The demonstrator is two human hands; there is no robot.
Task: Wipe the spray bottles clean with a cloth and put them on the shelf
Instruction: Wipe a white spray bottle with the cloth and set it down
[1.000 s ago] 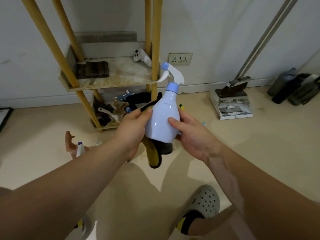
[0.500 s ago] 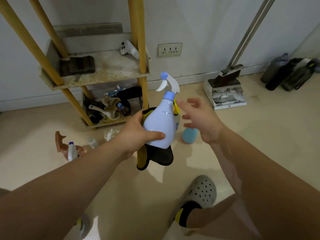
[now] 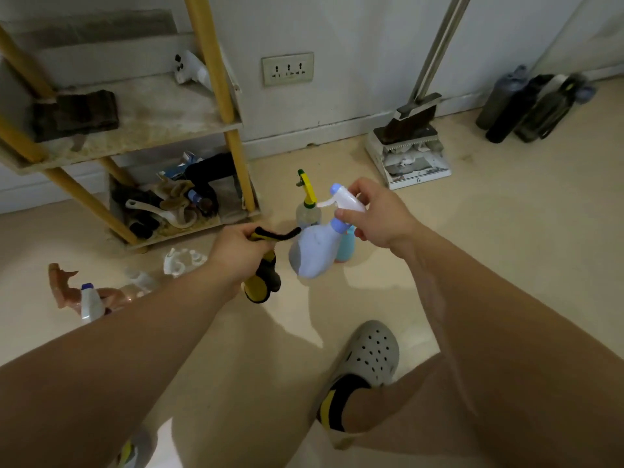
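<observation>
My right hand grips the white and blue spray bottle by its neck and trigger head, and the body hangs tilted down to the left. Just left of it, my left hand holds the yellow and black cloth, apart from the bottle. A clear bottle with a yellow sprayer and a light blue bottle stand on the floor behind. More spray bottles lie on the floor at the left. The wooden shelf stands at the back left.
The shelf's lower level holds cluttered items. A dark cloth and a white controller lie on the middle level. A dustpan with broom leans on the wall, and dark bottles lie at far right. My shoe is below.
The bottle passed from my left hand to my right, which now grips its neck. My left hand keeps only the cloth. The camera tilted down.
</observation>
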